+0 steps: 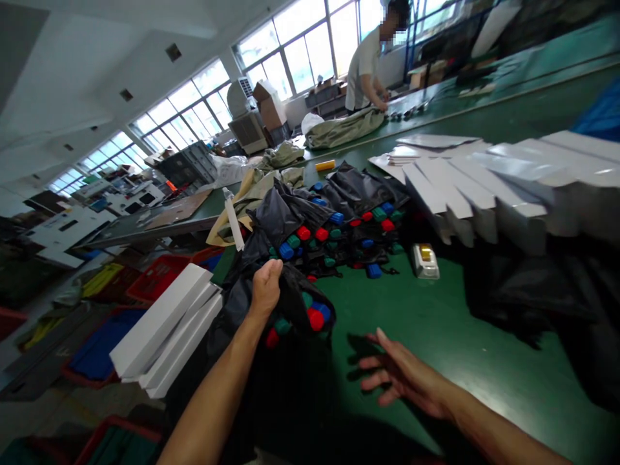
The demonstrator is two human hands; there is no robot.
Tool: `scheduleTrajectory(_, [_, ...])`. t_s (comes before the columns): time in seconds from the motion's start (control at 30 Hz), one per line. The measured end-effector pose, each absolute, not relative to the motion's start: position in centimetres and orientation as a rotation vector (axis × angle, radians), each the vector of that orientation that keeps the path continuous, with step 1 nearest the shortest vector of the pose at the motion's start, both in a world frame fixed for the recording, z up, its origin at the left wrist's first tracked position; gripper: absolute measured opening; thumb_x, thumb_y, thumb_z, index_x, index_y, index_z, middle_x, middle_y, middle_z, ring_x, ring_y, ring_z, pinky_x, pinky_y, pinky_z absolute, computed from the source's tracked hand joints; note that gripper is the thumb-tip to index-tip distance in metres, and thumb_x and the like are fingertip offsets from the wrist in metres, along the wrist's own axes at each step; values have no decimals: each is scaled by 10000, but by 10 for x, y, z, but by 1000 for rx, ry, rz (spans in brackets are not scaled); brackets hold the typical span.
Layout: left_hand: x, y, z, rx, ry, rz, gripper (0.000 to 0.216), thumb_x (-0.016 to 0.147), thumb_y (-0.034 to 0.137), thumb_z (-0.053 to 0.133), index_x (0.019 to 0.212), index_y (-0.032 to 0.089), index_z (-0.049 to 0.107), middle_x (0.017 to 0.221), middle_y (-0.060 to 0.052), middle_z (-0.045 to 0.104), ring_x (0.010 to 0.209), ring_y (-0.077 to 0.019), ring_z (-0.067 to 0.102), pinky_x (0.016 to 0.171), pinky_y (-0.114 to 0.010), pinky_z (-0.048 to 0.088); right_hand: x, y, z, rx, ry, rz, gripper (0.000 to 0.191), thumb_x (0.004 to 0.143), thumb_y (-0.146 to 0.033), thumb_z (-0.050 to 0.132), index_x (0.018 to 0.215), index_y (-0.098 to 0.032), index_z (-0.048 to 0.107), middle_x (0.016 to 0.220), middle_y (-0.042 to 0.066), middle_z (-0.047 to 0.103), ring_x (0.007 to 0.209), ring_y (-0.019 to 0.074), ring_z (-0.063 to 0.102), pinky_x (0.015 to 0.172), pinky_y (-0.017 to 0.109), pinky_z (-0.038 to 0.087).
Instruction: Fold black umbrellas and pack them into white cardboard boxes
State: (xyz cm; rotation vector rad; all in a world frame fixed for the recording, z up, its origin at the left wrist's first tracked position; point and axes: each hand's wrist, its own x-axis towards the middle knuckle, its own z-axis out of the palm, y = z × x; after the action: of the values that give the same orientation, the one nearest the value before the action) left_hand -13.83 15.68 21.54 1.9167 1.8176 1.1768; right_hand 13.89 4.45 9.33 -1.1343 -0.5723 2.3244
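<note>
My left hand (266, 286) is closed on the black cloth of a bundle of folded umbrellas (295, 303) with red, blue and green handle caps, at the near left edge of the green table (436, 323). My right hand (394, 369) hovers open just above the table, fingers spread and pointing left toward that bundle, holding nothing. A larger heap of the same black umbrellas (339, 219) lies further back on the table.
Long white cardboard boxes (165, 329) are stacked at the left edge. Flattened white boxes (484, 181) fan out on the right. A tape dispenser (425, 259) sits mid-table. Another person (368, 64) works at the far end. Red crates (155, 278) stand on the floor.
</note>
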Motion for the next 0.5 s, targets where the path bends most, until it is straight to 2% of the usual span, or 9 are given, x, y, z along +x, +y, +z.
scheduleTrajectory(0.03, [-119,151,221,1906,1749,1210,431,928,519,369,629,209,349,614,48,314,583,-99,342,552,-212,320,133,45,110,-1003,-529,2359,733,811,-769,462,1327,-252,400,1115,122,628,814,243,692,545,334,537])
scheduleTrajectory(0.1, [-85,140,231,1892,1657,1279,439,930,509,405,619,203,358,607,51,303,572,-93,326,534,-210,302,127,47,141,-787,-456,2367,673,843,-748,428,1297,-252,454,1159,123,614,877,265,687,570,379,565])
scheduleTrajectory(0.2, [-45,124,239,1888,1578,1355,434,942,479,420,615,199,361,600,51,312,560,-89,326,528,-208,307,138,49,173,-734,-359,2196,561,886,-689,422,1144,-215,574,1098,113,650,965,276,666,645,397,581])
scheduleTrajectory(0.27, [-23,112,235,1888,1481,1373,413,958,444,401,626,199,384,595,47,348,556,-92,357,534,-209,330,157,53,182,-815,-347,2040,508,895,-648,456,1072,-197,609,1037,107,680,912,259,678,665,388,582])
scheduleTrajectory(0.33, [3,99,222,1927,1373,1349,389,978,391,359,645,198,416,600,36,401,562,-98,403,546,-215,349,180,63,179,-850,-390,1942,463,907,-596,480,1051,-181,627,994,105,703,843,235,687,703,386,580])
scheduleTrajectory(0.43, [47,85,191,2031,1266,1338,366,992,296,309,662,199,435,620,16,448,584,-108,442,564,-235,350,215,86,151,-882,-566,1879,445,924,-553,456,1029,-170,654,942,103,723,840,226,689,779,388,564])
scheduleTrajectory(0.5, [75,82,169,2124,1217,1342,377,993,261,287,648,203,430,620,2,460,596,-120,448,571,-258,339,238,103,123,-1148,-766,1708,476,908,-586,441,935,-177,683,860,89,728,818,231,689,767,371,556])
